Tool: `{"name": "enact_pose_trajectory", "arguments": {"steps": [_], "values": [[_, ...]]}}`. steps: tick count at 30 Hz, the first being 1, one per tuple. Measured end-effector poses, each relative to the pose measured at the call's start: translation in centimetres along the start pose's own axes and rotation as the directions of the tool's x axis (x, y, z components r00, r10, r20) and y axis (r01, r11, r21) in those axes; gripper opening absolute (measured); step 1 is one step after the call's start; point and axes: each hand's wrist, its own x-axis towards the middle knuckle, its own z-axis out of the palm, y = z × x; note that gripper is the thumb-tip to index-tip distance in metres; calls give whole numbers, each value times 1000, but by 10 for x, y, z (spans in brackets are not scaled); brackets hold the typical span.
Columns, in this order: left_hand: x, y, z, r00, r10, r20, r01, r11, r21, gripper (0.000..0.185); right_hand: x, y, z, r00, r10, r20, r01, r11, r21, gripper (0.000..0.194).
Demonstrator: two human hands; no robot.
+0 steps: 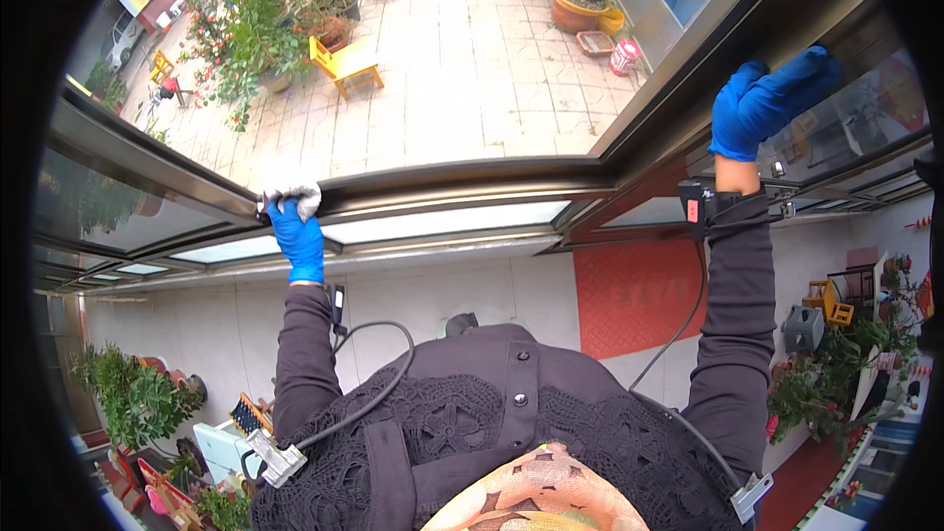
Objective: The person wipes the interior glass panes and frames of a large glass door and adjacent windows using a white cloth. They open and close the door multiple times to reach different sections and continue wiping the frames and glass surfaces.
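Note:
My left hand (296,240), in a blue glove, is closed on a white-grey cloth (304,199) and presses it to the left corner of a brown metal window frame (472,188). To the right, my right hand (771,99), also in a blue glove, rests against the frame's wide right upright, its fingers pointing up and to the right. No object shows in it; its palm is hidden. Between the hands runs the lower rail of the frame, with the opening above it. Glass panes (450,223) border the rail below.
Beyond the opening lie a tiled yard, a small yellow chair (345,66), flowering plants (243,22) and a large plant pot (579,7). Below are a red mat (638,299) and potted plants (140,391). Cables (689,324) run along both my arms.

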Motion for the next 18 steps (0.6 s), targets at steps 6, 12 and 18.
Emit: {"name": "enact_pose_trajectory", "arguments": {"steps": [6,12,18], "values": [[-7,141,63,976,171,-138,-194,965,-174,42,3,-7,-2,996,90,9,-90,995,-32,85],[4,261,93,872,478,109,-473,878,-67,55,4,-11,-8,990,130,59,-133,989,59,87],[46,375,119,319,921,223,-947,318,44,44,8,-13,-12,986,152,63,-157,984,83,84]]}}
